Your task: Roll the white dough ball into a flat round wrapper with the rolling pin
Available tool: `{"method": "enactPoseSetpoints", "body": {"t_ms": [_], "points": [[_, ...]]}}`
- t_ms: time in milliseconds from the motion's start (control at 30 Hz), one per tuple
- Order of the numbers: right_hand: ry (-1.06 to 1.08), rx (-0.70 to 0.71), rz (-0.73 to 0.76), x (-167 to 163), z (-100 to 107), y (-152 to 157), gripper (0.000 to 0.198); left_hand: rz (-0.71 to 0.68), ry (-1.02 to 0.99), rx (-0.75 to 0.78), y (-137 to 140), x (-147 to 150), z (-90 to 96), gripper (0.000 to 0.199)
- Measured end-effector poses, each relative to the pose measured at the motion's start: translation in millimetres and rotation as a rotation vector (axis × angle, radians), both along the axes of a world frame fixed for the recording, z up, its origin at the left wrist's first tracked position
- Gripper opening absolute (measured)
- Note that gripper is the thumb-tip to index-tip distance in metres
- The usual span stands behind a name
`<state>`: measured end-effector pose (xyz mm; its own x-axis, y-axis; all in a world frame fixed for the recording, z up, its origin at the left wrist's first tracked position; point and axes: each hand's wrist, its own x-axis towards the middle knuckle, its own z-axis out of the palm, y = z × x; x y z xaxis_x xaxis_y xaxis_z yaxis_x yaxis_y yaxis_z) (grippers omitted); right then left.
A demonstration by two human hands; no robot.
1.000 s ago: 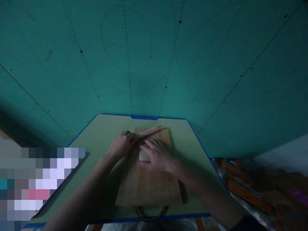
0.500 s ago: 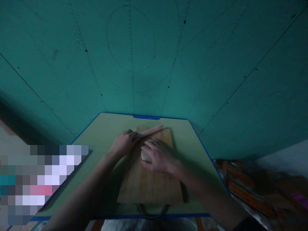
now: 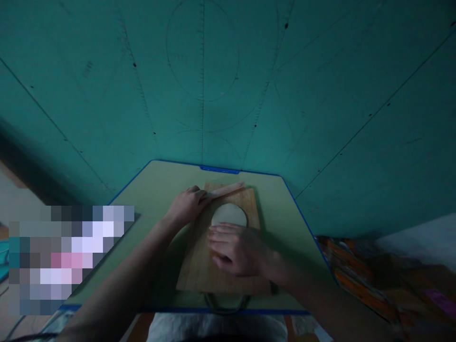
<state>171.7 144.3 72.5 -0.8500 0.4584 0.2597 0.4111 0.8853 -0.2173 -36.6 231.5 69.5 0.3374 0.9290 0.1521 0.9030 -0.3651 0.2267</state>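
A flat, pale round of dough (image 3: pixel 229 214) lies on the wooden cutting board (image 3: pixel 199 270). My right hand (image 3: pixel 237 249) is at its near side, the fingers close together and bent over its edge, the thumb tucked lower down. The near rim of the dough is hidden under those fingers. My left hand (image 3: pixel 187 204) is closed around the left end of a slim wooden rolling pin (image 3: pixel 228 190), which slants across the far end of the board beyond the dough.
The board rests on a pale folding table (image 3: pixel 142 190) with a blue rim; the board's dark handle (image 3: pixel 226 308) reaches the near edge. A green wall (image 3: pixel 221 114) with drawn lines rises behind. Cardboard boxes (image 3: pixel 377 285) stand at the right, and a blurred-out patch covers the left.
My right hand has slid toward me across the dough, uncovering most of the round. The left hand and rolling pin stay nearly in place. The view has shifted slightly.
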Motion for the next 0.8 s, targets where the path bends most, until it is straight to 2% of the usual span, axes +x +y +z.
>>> {"method": "enactPoseSetpoints", "body": {"t_ms": [100,233,467,600,700,800], "points": [[-0.028,0.025,0.025,2.4,-2.5,-4.9,0.035,0.0,-0.003,0.0,-1.1,0.3,1.4,0.032],[-0.092,0.076,-0.042,1.9,-7.2,3.9,0.051,0.001,-0.011,-0.003,-2.2,1.2,4.1,0.032],[-0.07,0.067,-0.175,-0.2,-1.2,42.4,0.034,0.014,-0.011,-0.004,-2.3,0.9,4.1,0.032],[-0.051,0.056,-0.301,3.4,6.1,47.6,0.038,0.014,-0.013,-0.006,-2.2,0.5,3.6,0.031],[-0.046,0.038,-0.246,3.1,7.0,39.5,0.041,0.01,-0.011,-0.015,-1.5,0.5,3.1,0.031],[-0.069,0.027,-0.173,4.4,5.5,36.6,0.036,0.018,-0.004,-0.019,-1.9,1.0,3.8,0.031]]}}
